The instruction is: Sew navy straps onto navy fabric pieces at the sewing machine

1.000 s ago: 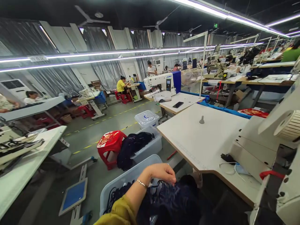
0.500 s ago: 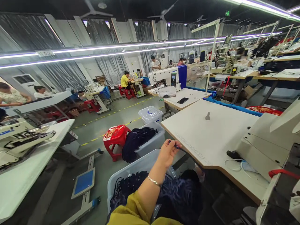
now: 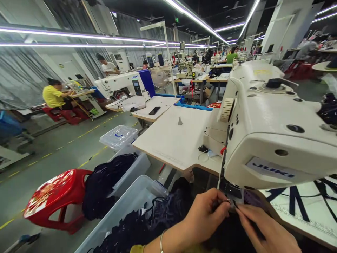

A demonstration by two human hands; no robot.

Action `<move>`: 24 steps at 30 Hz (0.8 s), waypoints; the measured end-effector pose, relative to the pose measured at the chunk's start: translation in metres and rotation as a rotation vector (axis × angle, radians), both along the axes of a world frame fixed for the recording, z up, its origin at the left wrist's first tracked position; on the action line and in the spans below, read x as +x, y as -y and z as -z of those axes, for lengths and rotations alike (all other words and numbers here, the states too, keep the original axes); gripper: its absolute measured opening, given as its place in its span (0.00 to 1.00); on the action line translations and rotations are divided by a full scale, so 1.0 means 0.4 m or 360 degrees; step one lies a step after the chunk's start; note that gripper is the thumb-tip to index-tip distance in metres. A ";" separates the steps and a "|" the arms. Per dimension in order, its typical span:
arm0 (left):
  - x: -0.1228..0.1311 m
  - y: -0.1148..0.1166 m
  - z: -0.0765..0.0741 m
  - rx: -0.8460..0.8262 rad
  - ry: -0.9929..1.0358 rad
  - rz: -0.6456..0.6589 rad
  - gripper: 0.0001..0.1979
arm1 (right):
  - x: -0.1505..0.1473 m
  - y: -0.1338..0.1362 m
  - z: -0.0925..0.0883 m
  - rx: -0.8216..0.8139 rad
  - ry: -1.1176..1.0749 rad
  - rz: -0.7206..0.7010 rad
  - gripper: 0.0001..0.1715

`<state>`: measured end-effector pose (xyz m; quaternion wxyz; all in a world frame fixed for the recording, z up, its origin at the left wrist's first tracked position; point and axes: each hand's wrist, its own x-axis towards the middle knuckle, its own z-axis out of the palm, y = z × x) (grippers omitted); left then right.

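Note:
My left hand (image 3: 204, 216), with a bracelet at the wrist, is pinched shut on a small dark piece of fabric (image 3: 223, 205) just under the head of a white JUKI sewing machine (image 3: 273, 130). My right hand (image 3: 263, 230) meets it from the right, fingers pressed together on the same dark fabric near the needle area. A clear plastic bin (image 3: 131, 203) heaped with dark navy lace fabric (image 3: 158, 218) stands below my left arm.
A second bin with dark fabric (image 3: 105, 182), a lidded box (image 3: 118, 135) and a red stool (image 3: 55, 196) stand on the floor at left. The white table (image 3: 173, 140) carries a thread stand. Other people sew at machines across the aisle (image 3: 54, 96).
The view swung right toward the sewing machine. My left hand rose from the bin with a dark piece and carried it to the machine head, where my right hand joined it.

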<state>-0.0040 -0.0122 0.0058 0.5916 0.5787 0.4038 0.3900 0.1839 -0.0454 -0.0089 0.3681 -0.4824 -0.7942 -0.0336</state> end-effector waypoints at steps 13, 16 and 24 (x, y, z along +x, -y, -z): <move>-0.019 0.004 -0.002 0.1345 -0.0909 0.0097 0.09 | -0.016 0.016 -0.008 0.0250 0.0213 0.0131 0.15; -0.026 0.007 -0.002 0.1739 -0.1115 0.0299 0.11 | -0.023 0.017 0.002 0.0252 0.0168 0.0183 0.15; -0.006 0.014 0.000 0.1788 -0.1186 -0.0175 0.11 | -0.020 0.018 -0.016 -0.0327 -0.0316 -0.0126 0.24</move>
